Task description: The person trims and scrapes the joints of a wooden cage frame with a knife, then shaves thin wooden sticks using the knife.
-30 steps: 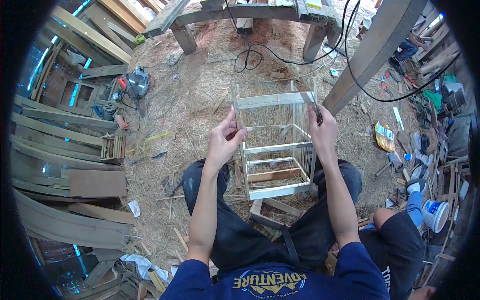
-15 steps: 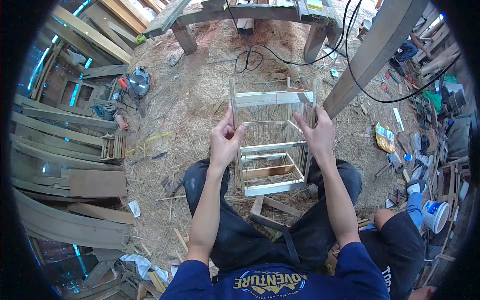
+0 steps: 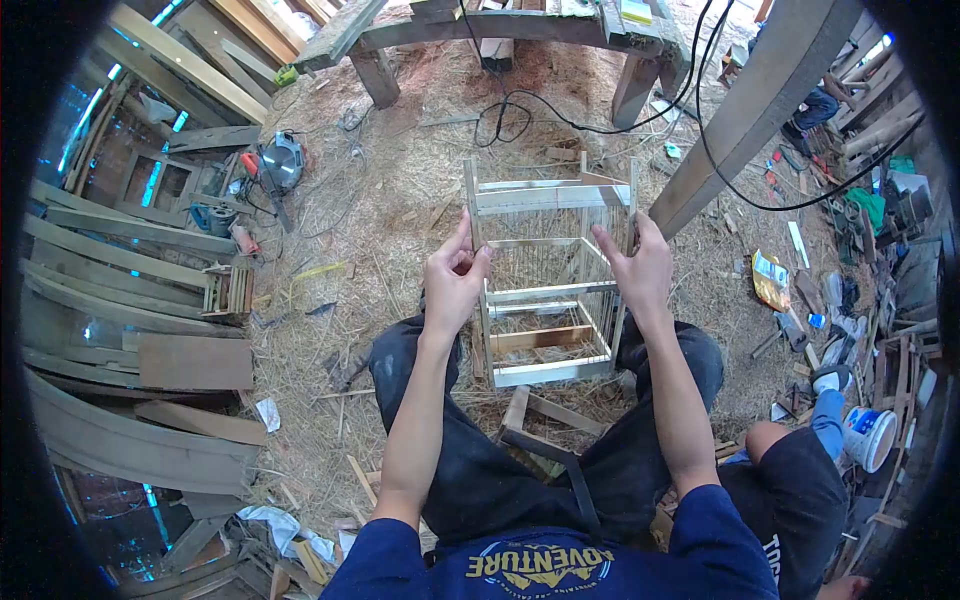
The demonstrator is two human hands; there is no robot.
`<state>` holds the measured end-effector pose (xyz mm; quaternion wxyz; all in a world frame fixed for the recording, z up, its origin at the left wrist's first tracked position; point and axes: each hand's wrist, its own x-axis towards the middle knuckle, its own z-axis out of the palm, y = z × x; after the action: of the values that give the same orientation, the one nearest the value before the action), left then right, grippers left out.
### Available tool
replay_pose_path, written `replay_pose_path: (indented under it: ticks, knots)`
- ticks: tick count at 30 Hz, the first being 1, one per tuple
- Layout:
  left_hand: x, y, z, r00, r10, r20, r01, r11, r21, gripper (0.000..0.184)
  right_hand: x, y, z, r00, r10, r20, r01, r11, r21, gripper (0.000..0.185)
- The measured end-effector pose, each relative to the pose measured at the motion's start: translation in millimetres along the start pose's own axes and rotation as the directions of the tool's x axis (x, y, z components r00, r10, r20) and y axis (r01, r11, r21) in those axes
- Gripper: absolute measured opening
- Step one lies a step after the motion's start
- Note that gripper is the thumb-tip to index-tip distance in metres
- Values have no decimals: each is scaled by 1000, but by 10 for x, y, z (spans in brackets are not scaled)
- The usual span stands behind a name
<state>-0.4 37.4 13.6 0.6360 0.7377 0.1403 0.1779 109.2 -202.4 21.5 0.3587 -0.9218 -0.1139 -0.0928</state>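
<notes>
A slatted wooden cage frame point(image 3: 553, 374), built of pale rails with thin upright rods between them, stands between my knees. My left hand point(image 3: 455, 280) grips its left upright near the top, thumb and fingers on either side of the wood. On the opposite side, my right hand point(image 3: 642, 268) is closed round the right upright, its thumb on the inner face. Crosspieces show at several heights inside the frame. Below it, between my legs, lies an angled piece of wood point(image 3: 540, 445).
Straw and shavings cover the floor. A circular saw point(image 3: 280, 160) lies at the left near stacked boards point(image 3: 195, 362). Ahead is a wooden workbench point(image 3: 490, 28); a slanting post point(image 3: 750, 120) and black cable stand to the right. Another person point(image 3: 790, 480) sits at lower right beside a white bucket point(image 3: 868, 438).
The cage frame has tilted slightly, so a second rail shows behind its top front rail. Both hands keep their hold on the uprights.
</notes>
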Motion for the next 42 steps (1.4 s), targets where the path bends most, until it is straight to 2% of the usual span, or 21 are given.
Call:
replay_pose_path:
  ticks: [3,9,18,21,22,24,30,34,37,40,42]
  knots:
    - [4,-7,-19,1000,-6,-7,6,1000,24,63,-18,56,72,997,-59,-48,57,998,-29,78]
    - [10,-28,-15,1000,-1,-21,2,999,43,63,-3,7,33,1000,-21,0,21,1000,-23,78]
    - [31,-117,6,999,18,-34,-16,997,80,63,-7,27,23,997,-53,-54,53,999,2,65]
    - [25,-83,12,1000,8,-19,-6,992,126,64,-11,-10,-49,1000,0,25,-1,999,49,74]
    - [21,-67,16,1000,1,-13,1,990,144,64,-18,10,-37,1000,-20,-4,20,999,36,73]
    - [25,-85,42,1000,10,-4,-10,996,85,64,-30,67,7,996,-60,-62,61,998,9,72]
    - [36,-87,82,999,45,-17,-44,999,30,62,34,91,-58,1000,12,-18,-11,998,67,61]
    - [35,-17,149,996,7,-90,-13,998,-65,57,62,90,-37,997,17,-70,0,970,244,57]
    - [16,-7,147,994,65,-90,-57,994,91,52,79,131,32,995,58,-85,-28,946,324,53]
    - [28,-48,141,989,-11,-147,32,990,140,47,105,153,29,990,141,-31,-120,923,365,51]
    - [37,-55,106,986,-13,-166,55,967,248,45,100,151,14,982,190,18,-181,904,388,51]
